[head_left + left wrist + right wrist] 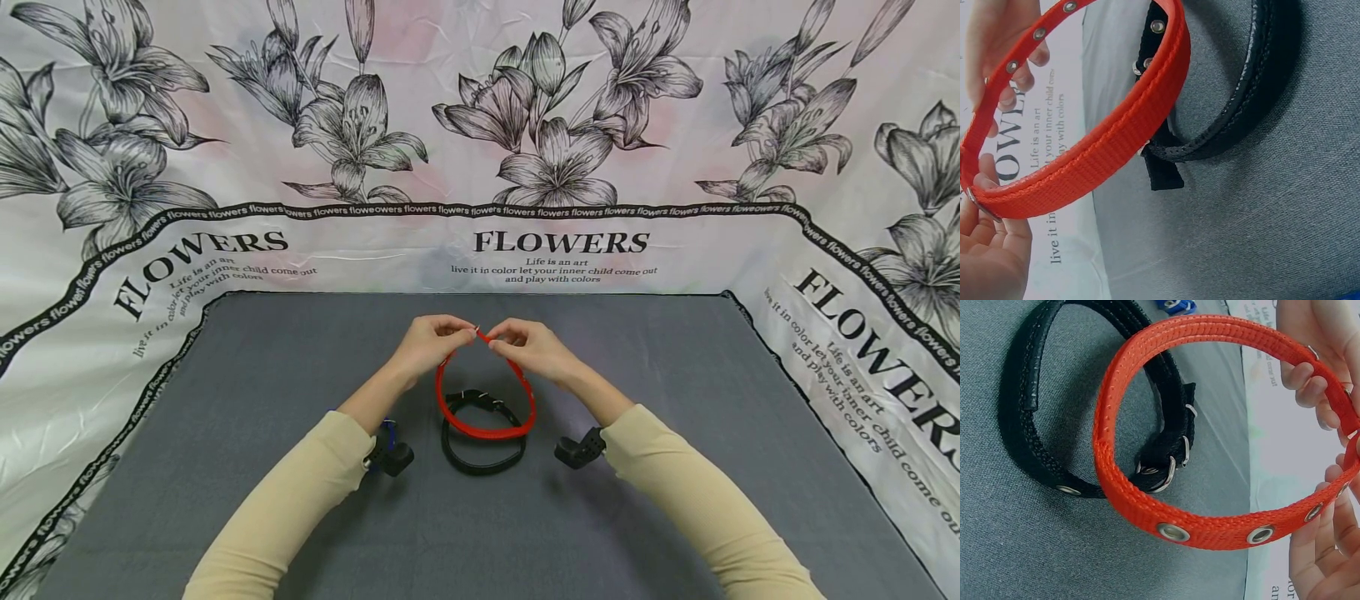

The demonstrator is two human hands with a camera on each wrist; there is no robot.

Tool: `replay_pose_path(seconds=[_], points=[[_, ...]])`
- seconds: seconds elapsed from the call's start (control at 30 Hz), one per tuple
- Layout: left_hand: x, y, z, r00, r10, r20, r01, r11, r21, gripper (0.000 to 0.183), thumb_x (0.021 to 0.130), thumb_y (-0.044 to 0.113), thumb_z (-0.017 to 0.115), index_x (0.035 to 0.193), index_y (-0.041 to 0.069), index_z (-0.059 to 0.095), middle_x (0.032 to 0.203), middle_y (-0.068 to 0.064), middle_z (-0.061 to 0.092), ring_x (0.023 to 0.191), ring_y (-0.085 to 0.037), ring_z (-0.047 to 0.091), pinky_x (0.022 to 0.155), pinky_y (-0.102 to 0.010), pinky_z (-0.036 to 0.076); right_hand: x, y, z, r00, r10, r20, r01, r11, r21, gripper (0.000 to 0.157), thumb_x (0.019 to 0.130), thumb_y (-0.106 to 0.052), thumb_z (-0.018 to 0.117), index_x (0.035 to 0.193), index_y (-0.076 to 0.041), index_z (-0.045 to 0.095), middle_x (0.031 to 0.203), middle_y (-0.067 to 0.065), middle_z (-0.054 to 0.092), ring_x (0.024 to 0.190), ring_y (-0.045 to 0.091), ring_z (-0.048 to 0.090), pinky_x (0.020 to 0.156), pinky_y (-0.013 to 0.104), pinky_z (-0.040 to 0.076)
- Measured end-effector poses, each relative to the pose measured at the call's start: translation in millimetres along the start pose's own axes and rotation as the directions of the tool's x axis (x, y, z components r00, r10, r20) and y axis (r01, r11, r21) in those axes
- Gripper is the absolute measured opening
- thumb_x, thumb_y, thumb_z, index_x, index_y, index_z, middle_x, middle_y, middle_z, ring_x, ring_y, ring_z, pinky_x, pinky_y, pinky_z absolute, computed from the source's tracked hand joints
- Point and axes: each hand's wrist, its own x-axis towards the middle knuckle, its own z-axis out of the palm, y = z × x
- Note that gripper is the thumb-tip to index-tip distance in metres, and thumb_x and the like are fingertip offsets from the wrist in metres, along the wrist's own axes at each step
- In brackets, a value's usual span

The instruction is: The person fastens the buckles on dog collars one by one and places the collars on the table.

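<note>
A red collar (486,433) with metal eyelets hangs as a loop above the table, its two ends brought together at the top. My left hand (431,343) pinches one end, where a metal buckle part (984,205) shows in the left wrist view. The other end, a strap with a row of eyelets (1261,535), is pinched between the thumb and fingers of my right hand (534,348). Below and partly behind the red loop, a black collar (483,468) lies on the table, closed into a ring with its metal buckle (1166,475) at the far side.
A grey cloth (300,350) covers the table. Around its far and side edges stands a white sheet (390,250) printed with flowers and lettering. Dark cameras (393,458) are strapped to both wrists, close to the black collar's left and right.
</note>
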Motion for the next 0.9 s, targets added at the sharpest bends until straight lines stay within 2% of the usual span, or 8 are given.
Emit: replay_pose_path(seconds=[0.17,0.4,0.63,0.73,0.9], points=[[-0.2,2.0,-0.6,1.0,-0.009,-0.007,0.009,1.0,0.007,0.02,0.087,0.029,0.064,0.102,0.016,0.069,0.073,-0.004,0.057,0.051,-0.015,0.041,0.049,-0.028,0.035,1.0,1.8,0.6,1.0,-0.009,-0.01,0.009,1.0,-0.009,0.025,0.091,-0.027,0.058,0.113,-0.015,0.062,0.088,0.007,0.06,0.065,0.021,0.048,0.056,0.033,0.041],[1.2,1.8,-0.5,1.0,-0.016,-0.013,0.017,1.0,0.021,0.019,0.087,0.03,0.065,0.101,0.018,0.07,0.075,-0.003,0.059,0.05,-0.015,0.04,0.047,-0.026,0.034,1.0,3.1,0.9,1.0,-0.016,-0.023,0.016,1.0,-0.01,0.023,0.091,-0.027,0.059,0.111,-0.016,0.062,0.098,0.019,0.06,0.07,0.023,0.051,0.057,0.032,0.041],[2.2,2.3,-0.2,1.0,-0.003,-0.02,0.004,1.0,0.024,0.018,0.087,0.031,0.064,0.099,0.019,0.07,0.079,-0.004,0.063,0.049,-0.014,0.04,0.045,-0.024,0.032,0.5,4.7,0.9,0.999,-0.036,-0.037,0.035,0.999,-0.018,0.02,0.091,-0.029,0.058,0.109,-0.02,0.062,0.092,0.009,0.061,0.073,0.024,0.052,0.062,0.045,0.045],[2.1,2.6,-0.2,1.0,-0.006,-0.019,0.006,1.0,0.03,0.019,0.087,0.031,0.064,0.1,0.019,0.07,0.079,-0.004,0.063,0.05,-0.014,0.04,0.045,-0.024,0.033,0.2,4.8,0.9,0.998,-0.047,-0.041,0.046,0.999,-0.02,0.02,0.091,-0.03,0.058,0.109,-0.021,0.062,0.091,0.006,0.061,0.074,0.024,0.053,0.062,0.041,0.045],[1.2,3.2,-0.4,1.0,-0.02,-0.01,0.021,0.999,0.035,0.02,0.087,0.032,0.064,0.1,0.019,0.071,0.074,-0.005,0.058,0.05,-0.015,0.041,0.048,-0.029,0.035,0.3,7.0,0.8,0.997,-0.065,-0.043,0.064,0.998,-0.019,0.019,0.091,-0.029,0.058,0.108,-0.021,0.062,0.094,0.01,0.061,0.075,0.023,0.053,0.06,0.033,0.043]])
